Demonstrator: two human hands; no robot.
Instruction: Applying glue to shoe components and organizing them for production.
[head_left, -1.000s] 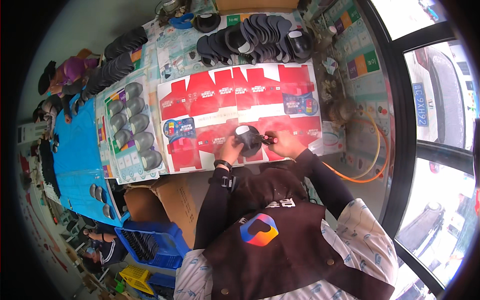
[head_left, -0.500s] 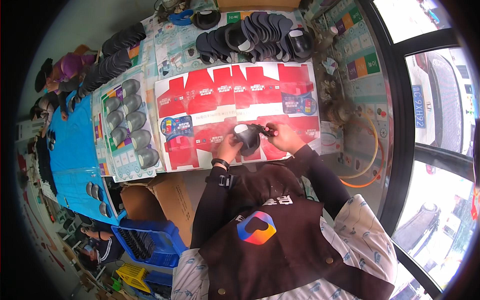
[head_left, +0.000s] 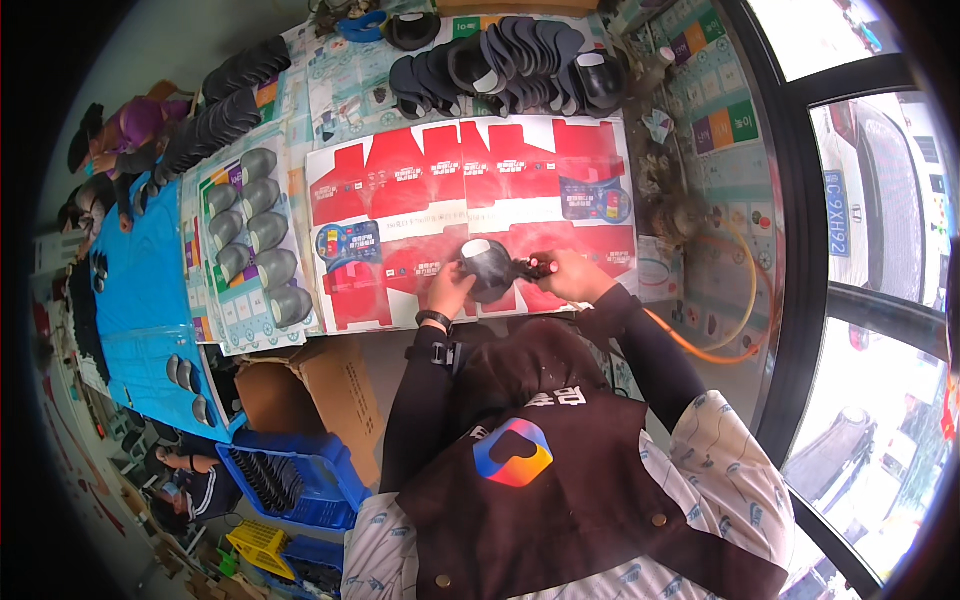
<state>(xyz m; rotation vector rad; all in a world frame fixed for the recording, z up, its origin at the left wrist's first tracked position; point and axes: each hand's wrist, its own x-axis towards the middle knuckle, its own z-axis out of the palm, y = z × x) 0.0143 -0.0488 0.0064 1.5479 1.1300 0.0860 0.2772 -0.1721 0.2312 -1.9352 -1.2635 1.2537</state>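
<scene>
My left hand point(head_left: 451, 288) grips a black, rounded cup-shaped piece point(head_left: 490, 274) by its left edge. A pale oval patch shows on the piece's upper left. In my closed right hand point(head_left: 573, 277) is a small black hand tool with red parts point(head_left: 538, 267), its kind too small to tell. The tool's black end meets the right side of the cup, or lies just in front of it. Both hands are over red and white printed sheets point(head_left: 400, 187) on the table.
Grey cups point(head_left: 270, 232) stand in two rows at left. Stacked dark curved pieces point(head_left: 520, 65) lie at the back. A cardboard box point(head_left: 345, 395) and blue crate point(head_left: 335, 470) are below left. An orange hose point(head_left: 690, 347) hangs right. Co-workers sit at a blue table point(head_left: 150, 275).
The cup and both hands have shifted slightly up and left in view, and the cup is turned a little. Each hand keeps its hold.
</scene>
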